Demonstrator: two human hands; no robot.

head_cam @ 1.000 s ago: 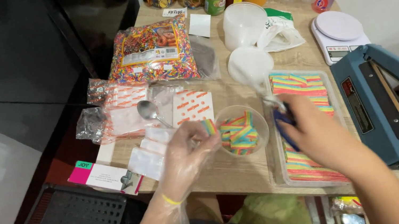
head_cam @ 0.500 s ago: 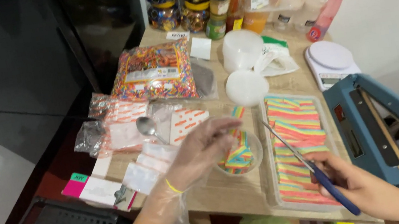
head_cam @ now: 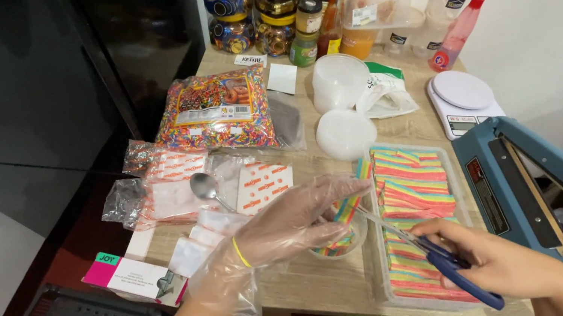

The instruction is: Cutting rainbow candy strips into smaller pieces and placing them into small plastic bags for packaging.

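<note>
Holding a rainbow candy strip [head_cam: 348, 208] over the small bowl [head_cam: 345, 240], the gloved left hand [head_cam: 292, 221] sits close to the scissors [head_cam: 431, 255] gripped by the right hand [head_cam: 501, 262]; the blades could nick glove or fingers.

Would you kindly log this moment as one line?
left hand: gloved, holds rainbow candy strip over small bowl | right hand: bare, blue-handled scissors at strip | candy tray beside

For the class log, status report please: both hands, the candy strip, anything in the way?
Left hand, gloved, holds rainbow candy strip over small bowl. Right hand, bare, grips blue scissors, blades at the strip. Candy tray alongside; nothing between.
</note>
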